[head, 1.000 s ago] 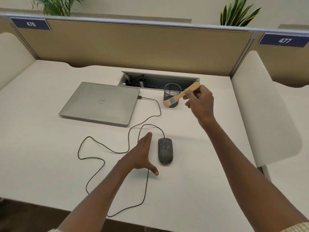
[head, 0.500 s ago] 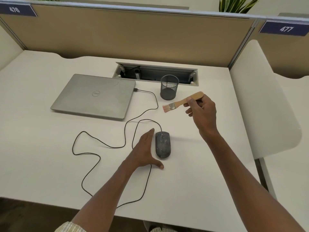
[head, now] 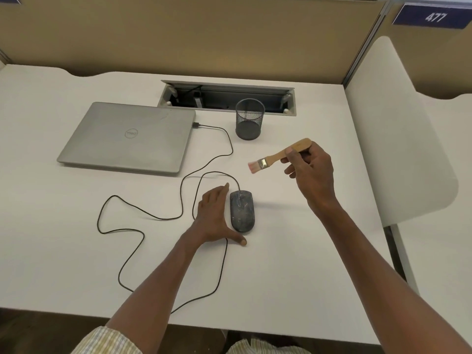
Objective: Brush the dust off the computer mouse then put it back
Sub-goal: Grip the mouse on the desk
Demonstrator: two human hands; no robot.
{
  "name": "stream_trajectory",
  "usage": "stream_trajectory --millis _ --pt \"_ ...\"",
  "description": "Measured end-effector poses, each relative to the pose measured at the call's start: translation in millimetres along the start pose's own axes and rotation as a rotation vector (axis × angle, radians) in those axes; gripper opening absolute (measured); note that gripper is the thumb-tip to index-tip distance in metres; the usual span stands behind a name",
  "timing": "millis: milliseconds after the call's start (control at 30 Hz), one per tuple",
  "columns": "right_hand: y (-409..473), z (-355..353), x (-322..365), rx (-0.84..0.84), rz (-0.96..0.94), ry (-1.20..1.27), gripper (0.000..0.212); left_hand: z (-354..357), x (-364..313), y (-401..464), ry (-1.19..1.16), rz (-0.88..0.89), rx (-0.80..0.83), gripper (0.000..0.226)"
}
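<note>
A dusty dark grey wired mouse (head: 242, 210) lies on the white desk (head: 293, 251), its black cable (head: 143, 215) looping off to the left. My left hand (head: 214, 218) lies flat on the desk against the mouse's left side, fingers straight and thumb stretched out below the mouse. My right hand (head: 310, 172) hovers above and to the right of the mouse. It grips the wooden handle of a small paintbrush (head: 278, 155), whose pinkish bristles point left, clear of the mouse.
A closed silver laptop (head: 127, 137) sits at the back left with the cable plugged in. A black mesh pen cup (head: 249, 119) stands before an open cable tray (head: 227, 97). A white side panel (head: 398, 139) bounds the desk on the right.
My right hand has lowered the brush from in front of the pen cup toward the mouse. My left hand has slid up against the mouse's left side.
</note>
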State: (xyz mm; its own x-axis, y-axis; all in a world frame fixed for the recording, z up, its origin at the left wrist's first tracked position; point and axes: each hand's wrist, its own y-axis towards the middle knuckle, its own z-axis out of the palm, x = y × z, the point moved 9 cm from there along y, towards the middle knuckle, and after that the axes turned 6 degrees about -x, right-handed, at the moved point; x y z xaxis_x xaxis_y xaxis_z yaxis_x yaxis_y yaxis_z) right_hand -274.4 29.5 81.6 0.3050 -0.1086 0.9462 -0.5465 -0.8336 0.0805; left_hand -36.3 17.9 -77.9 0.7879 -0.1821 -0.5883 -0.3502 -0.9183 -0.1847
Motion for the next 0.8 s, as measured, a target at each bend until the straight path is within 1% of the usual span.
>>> stream_trajectory --millis 300,533,800 --pt "0.5 -8.8 -1.9 -0.015 -0.008 -0.019 0.013 3.2 2.4 2.2 -0.015 0.006 -0.016 0.158" --pt "0.3 -6.7 -0.9 -0.008 -0.029 -0.049 0.015 2.2 2.1 2.5 -0.046 0.024 -0.041 0.145" --pt "-3.5 -6.1 -6.5 -0.003 -0.017 -0.064 0.016 -1.0 -1.3 0.9 -0.072 0.037 -0.073 0.135"
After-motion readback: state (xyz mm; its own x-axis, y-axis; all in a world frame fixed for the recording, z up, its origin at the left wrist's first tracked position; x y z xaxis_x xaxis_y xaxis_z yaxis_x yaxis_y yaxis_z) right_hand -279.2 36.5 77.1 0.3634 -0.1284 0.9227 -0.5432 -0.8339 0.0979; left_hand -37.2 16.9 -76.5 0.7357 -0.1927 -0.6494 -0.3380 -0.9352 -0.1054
